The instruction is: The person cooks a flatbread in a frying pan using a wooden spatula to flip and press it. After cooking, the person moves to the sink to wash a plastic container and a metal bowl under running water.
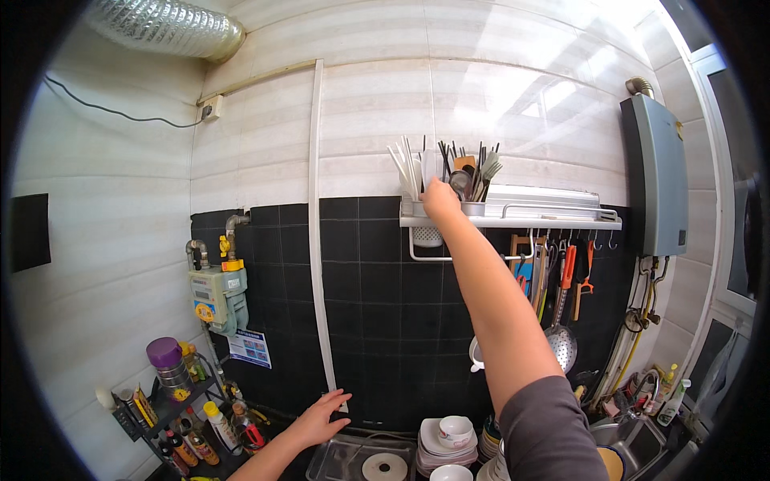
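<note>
My right hand (442, 199) reaches up to the utensil cups on a white wall rack (553, 223). Its fingers are at the foot of a pale flat utensil (429, 165); the fingertips are partly hidden, so a grip cannot be made out. White chopsticks (404, 162) stand to the left of the hand. On its right are dark chopsticks (445, 157), a wooden spatula (464, 163), a metal ladle (460, 183) and a fork (492, 171). Low over the counter, my left hand (319, 419) is empty with fingers apart, near a white vertical strip (319, 240).
Stacked plates (430, 442) and bowls (455, 431) stand below, beside a rectangular metal tray (325, 460). Sauce bottles (222, 427) crowd the left corner under a gas meter (210, 294). A skimmer (560, 343) hangs under the rack; the sink (637, 442) and water heater (656, 174) are right.
</note>
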### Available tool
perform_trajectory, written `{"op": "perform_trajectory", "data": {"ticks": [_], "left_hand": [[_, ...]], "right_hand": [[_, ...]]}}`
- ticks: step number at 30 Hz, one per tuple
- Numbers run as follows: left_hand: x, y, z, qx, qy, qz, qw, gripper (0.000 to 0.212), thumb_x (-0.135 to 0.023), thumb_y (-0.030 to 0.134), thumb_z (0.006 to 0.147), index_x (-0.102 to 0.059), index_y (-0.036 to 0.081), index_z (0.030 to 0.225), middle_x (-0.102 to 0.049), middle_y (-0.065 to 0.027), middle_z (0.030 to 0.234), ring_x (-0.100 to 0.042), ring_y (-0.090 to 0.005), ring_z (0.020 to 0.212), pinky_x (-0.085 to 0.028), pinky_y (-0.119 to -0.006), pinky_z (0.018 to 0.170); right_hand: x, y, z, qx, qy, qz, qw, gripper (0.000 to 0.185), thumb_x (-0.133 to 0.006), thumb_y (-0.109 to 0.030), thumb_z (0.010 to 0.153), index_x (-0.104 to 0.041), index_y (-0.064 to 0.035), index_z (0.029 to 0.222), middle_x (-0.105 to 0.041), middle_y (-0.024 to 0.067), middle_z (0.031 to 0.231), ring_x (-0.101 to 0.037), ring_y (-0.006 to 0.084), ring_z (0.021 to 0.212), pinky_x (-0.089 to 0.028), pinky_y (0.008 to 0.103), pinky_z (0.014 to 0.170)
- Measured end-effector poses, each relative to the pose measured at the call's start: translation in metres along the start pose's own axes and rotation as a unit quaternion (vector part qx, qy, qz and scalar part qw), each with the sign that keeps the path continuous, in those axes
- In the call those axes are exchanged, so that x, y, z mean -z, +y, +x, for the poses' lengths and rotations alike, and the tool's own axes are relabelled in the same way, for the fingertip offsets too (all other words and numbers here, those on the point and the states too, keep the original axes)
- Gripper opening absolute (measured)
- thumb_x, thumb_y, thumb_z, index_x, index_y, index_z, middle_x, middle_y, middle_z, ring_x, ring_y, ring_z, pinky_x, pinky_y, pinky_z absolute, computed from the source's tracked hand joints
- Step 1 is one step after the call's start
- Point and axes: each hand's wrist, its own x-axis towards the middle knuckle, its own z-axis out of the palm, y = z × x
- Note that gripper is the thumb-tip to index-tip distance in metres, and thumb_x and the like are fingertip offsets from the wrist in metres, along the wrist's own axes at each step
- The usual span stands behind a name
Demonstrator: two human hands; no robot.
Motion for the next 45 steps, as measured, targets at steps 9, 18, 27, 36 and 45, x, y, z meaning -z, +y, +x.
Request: {"op": "perform_trajectory", "data": {"ticks": [9,18,27,36,45], "left_hand": [[-0.014,-0.008,-0.013,0.004,0.017,-0.001,1.0,0.052,-0.064,0.015,0.078,-0.044,0.007,0.126,-0.035,-0.0162,0.134,-0.057,-0.0253,0.098,-0.047,-0.031,0.08],[-0.074,0.02,-0.019,-0.071,0.021,0.024,0.997,0.048,-0.064,0.007,0.073,-0.05,0.003,0.119,-0.041,-0.0166,0.13,-0.047,-0.0293,0.113,-0.04,-0.034,0.094],[-0.175,0.19,-0.021,-0.105,-0.072,0.03,0.991,0.046,-0.062,0.006,0.075,-0.049,0.003,0.119,-0.041,-0.0151,0.131,-0.042,-0.0321,0.119,-0.035,-0.036,0.097],[-0.369,0.363,0.002,-0.252,-0.196,-0.07,0.945,0.042,-0.06,0.011,0.079,-0.05,0.004,0.119,-0.04,-0.0173,0.13,-0.043,-0.0334,0.116,-0.036,-0.037,0.096],[-0.469,0.433,0.038,-0.318,-0.235,-0.005,0.918,0.041,-0.061,0.015,0.078,-0.051,0.005,0.117,-0.041,-0.0181,0.129,-0.044,-0.034,0.115,-0.037,-0.039,0.095]], "right_hand": [[0.011,-0.014,-0.055,0.1,0.054,-0.058,0.992,0.03,-0.061,-0.018,0.074,-0.056,0.0056,0.092,-0.059,0.0204,0.094,-0.058,0.0344,0.09,-0.049,0.0389,0.076],[0.113,0.057,-0.214,0.239,-0.179,-0.017,0.954,0.049,-0.062,-0.03,0.076,-0.053,-0.0005,0.115,-0.059,0.0183,0.106,-0.057,0.0321,0.097,-0.044,0.0372,0.086],[0.277,0.283,-0.362,0.019,-0.376,0.013,0.926,0.054,-0.064,-0.028,0.079,-0.047,-0.0027,0.123,-0.052,0.0168,0.121,-0.054,0.0265,0.106,-0.044,0.0338,0.089],[0.405,0.543,-0.582,-0.264,-0.34,0.129,0.893,0.045,-0.061,-0.026,0.081,-0.053,-0.0022,0.118,-0.061,0.0163,0.107,-0.06,0.0213,0.095,-0.045,0.0306,0.084],[0.407,0.663,-0.729,-0.473,-0.369,0.171,0.782,0.047,-0.061,-0.023,0.082,-0.048,-0.0042,0.124,-0.06,0.0064,0.109,-0.056,0.0126,0.091,-0.047,0.0265,0.073]]}}
